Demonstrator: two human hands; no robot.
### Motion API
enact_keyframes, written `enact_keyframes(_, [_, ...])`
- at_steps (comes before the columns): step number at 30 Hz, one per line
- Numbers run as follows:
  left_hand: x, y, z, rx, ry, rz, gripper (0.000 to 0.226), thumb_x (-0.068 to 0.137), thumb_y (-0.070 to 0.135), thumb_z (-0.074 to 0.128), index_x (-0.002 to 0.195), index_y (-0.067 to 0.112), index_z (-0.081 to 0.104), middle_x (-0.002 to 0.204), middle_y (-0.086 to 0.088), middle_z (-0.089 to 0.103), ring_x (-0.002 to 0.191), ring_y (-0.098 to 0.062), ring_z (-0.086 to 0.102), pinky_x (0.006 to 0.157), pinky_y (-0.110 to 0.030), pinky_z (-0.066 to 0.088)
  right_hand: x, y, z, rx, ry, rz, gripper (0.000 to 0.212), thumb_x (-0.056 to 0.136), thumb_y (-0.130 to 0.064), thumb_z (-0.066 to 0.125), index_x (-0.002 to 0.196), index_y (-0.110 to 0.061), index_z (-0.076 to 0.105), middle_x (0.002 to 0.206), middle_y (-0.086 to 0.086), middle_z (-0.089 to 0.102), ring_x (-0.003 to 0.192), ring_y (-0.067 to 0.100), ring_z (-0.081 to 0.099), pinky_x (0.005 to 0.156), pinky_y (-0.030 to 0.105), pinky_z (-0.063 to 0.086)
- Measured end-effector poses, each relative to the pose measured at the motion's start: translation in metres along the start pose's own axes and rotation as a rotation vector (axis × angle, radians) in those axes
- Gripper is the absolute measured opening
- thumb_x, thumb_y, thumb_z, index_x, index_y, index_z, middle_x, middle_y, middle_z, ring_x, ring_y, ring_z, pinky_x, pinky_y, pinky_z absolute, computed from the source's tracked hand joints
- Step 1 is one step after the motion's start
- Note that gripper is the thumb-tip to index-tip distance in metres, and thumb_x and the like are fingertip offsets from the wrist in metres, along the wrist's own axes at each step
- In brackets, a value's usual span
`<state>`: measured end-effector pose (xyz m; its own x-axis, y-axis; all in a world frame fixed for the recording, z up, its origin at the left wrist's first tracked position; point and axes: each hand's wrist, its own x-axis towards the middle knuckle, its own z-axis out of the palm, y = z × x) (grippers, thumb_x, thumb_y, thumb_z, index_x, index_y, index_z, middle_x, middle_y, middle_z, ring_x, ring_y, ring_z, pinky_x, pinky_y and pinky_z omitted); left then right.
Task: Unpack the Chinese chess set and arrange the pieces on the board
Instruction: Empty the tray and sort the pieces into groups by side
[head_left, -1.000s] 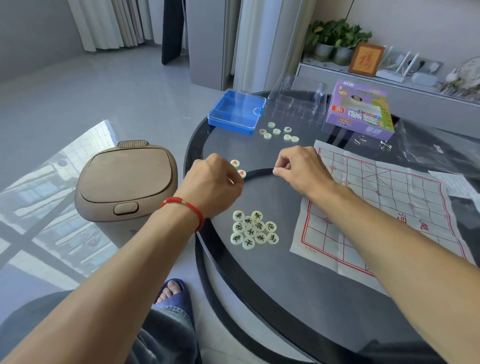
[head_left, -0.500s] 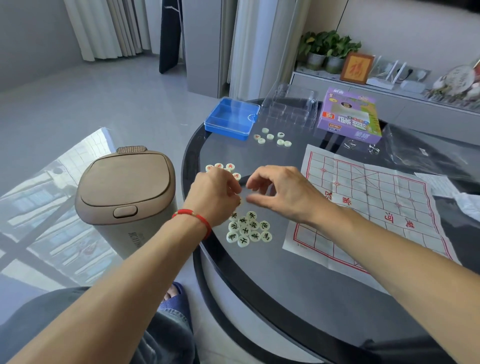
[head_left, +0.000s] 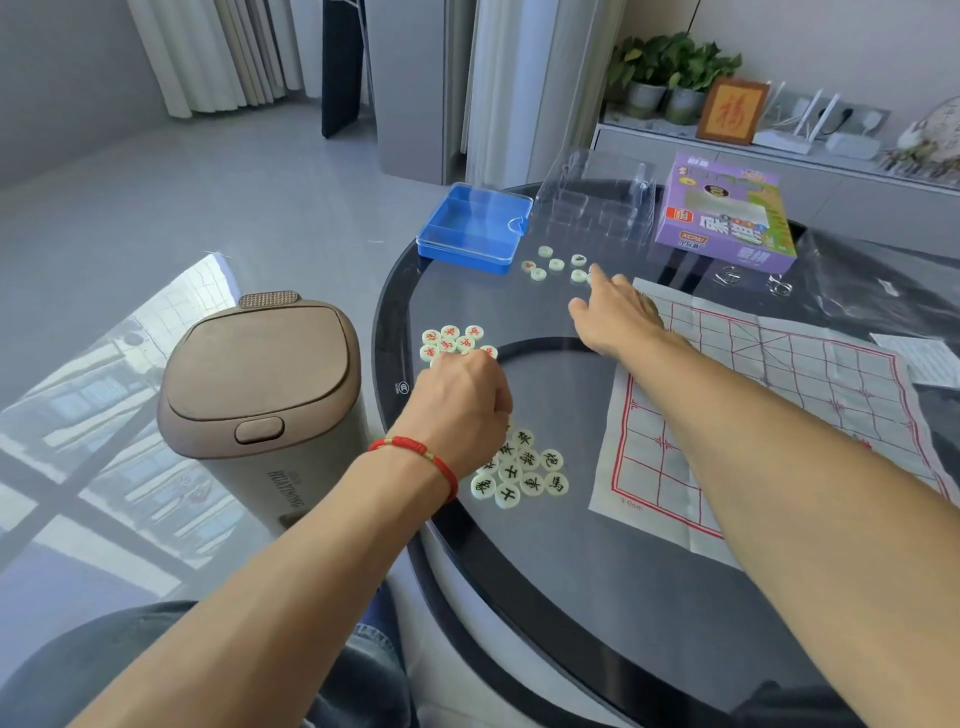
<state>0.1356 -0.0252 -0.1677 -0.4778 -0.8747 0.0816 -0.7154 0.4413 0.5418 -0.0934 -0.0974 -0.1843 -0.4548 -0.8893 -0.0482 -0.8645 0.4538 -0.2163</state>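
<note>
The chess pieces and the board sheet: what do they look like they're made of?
The chess pieces look like pale, slightly translucent glossy plastic or resin discs with painted black or red characters; which one I cannot tell. The board sheet looks like thin paper or soft film, matte white with red printed lines, and its fold creases show it is not rigid.
</note>
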Motion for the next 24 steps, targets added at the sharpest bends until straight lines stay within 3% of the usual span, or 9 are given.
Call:
enact_keyframes(2, [0.000, 0.000, -0.001, 0.004, -0.009, 0.005, 0.025, 0.084, 0.000, 0.058, 0.085, 0.013, 0.080, 0.078, -0.006, 0.071, 0.075, -0.027, 0.066, 0.060, -0.027, 0.045, 0.008, 0.000, 0.000, -0.011, -0.018, 0.006, 0.059, 0.106, -0.038, 0.035, 0.159, -0.016, 0.026, 0.157, 0.014, 0.035, 0.138, 0.041, 0.042, 0.107, 0.047, 0.039])
enact_keyframes(6, [0.002, 0.001, -0.005, 0.026, -0.032, -0.011, 0.022, 0.084, 0.004, 0.054, 0.079, 0.004, 0.075, 0.065, -0.012, 0.064, 0.065, -0.033, 0.062, 0.051, -0.028, 0.045, 0.011, 0.006, -0.001, 0.005, 0.040, -0.042, 0.046, 0.102, -0.036, 0.047, 0.141, -0.014, 0.056, 0.143, 0.017, 0.050, 0.124, 0.040, 0.053, 0.093, 0.042, 0.045])
enact_keyframes(10, [0.003, 0.002, -0.010, 0.001, -0.038, -0.021, 0.023, 0.086, 0.008, 0.055, 0.088, 0.011, 0.078, 0.082, -0.010, 0.073, 0.079, -0.032, 0.067, 0.074, -0.040, 0.058, -0.012, 0.011, -0.011, -0.001, 0.156, -0.165, 0.015, 0.091, -0.027, 0.073, 0.093, -0.013, 0.074, 0.114, 0.014, 0.062, 0.101, 0.036, 0.062, 0.078, 0.036, 0.048])
enact_keyframes(13, [0.001, 0.005, -0.013, -0.024, -0.004, -0.040, 0.023, 0.086, 0.012, 0.058, 0.095, 0.019, 0.078, 0.094, -0.007, 0.071, 0.091, -0.028, 0.064, 0.080, -0.039, 0.057, -0.045, 0.010, -0.017, 0.031, 0.117, -0.242, 0.023, 0.084, -0.031, 0.081, 0.073, -0.019, 0.065, 0.095, 0.010, 0.069, 0.090, 0.033, 0.064, 0.074, 0.035, 0.048])
enact_keyframes(16, [-0.002, 0.006, -0.014, -0.069, 0.052, -0.039, 0.023, 0.085, 0.013, 0.060, 0.096, 0.021, 0.078, 0.093, -0.003, 0.070, 0.097, -0.024, 0.062, 0.083, -0.039, 0.056, -0.077, 0.013, -0.016, 0.129, 0.095, -0.302, 0.014, 0.083, -0.026, 0.081, 0.081, -0.018, 0.070, 0.081, 0.003, 0.072, 0.081, 0.025, 0.068, 0.075, 0.037, 0.056])
enact_keyframes(19, [-0.006, 0.010, -0.014, -0.129, 0.089, -0.024, 0.022, 0.087, 0.012, 0.063, 0.101, 0.018, 0.079, 0.091, 0.000, 0.074, 0.093, -0.018, 0.066, 0.083, -0.029, 0.055, -0.103, 0.014, -0.025, 0.503, -0.023, -0.248, 0.005, 0.087, -0.013, 0.077, 0.088, -0.015, 0.073, 0.071, 0.000, 0.075, 0.069, 0.016, 0.074, 0.068, 0.033, 0.060])
enact_keyframes(22, [-0.006, 0.013, -0.012, -0.221, 0.092, -0.021, 0.018, 0.090, 0.019, 0.069, 0.105, 0.016, 0.078, 0.089, 0.002, 0.076, 0.080, -0.007, 0.069, 0.066, -0.009, 0.051, -0.120, 0.010, -0.037, 0.796, -0.221, -0.242, 0.007, 0.090, -0.007, 0.076, 0.096, -0.005, 0.072, 0.075, 0.007, 0.077, 0.069, 0.018, 0.074, 0.065, 0.028, 0.058])
enact_keyframes(24, [-0.006, 0.015, -0.010, -0.325, 0.070, -0.036, 0.018, 0.090, 0.028, 0.073, 0.102, 0.016, 0.078, 0.081, 0.003, 0.075, 0.068, -0.003, 0.069, 0.055, -0.008, 0.049, -0.127, 0.006, -0.040, 0.877, -0.277, -0.291, 0.011, 0.090, -0.007, 0.076, 0.099, -0.003, 0.071, 0.076, 0.010, 0.077, 0.068, 0.018, 0.072, 0.063, 0.026, 0.056])
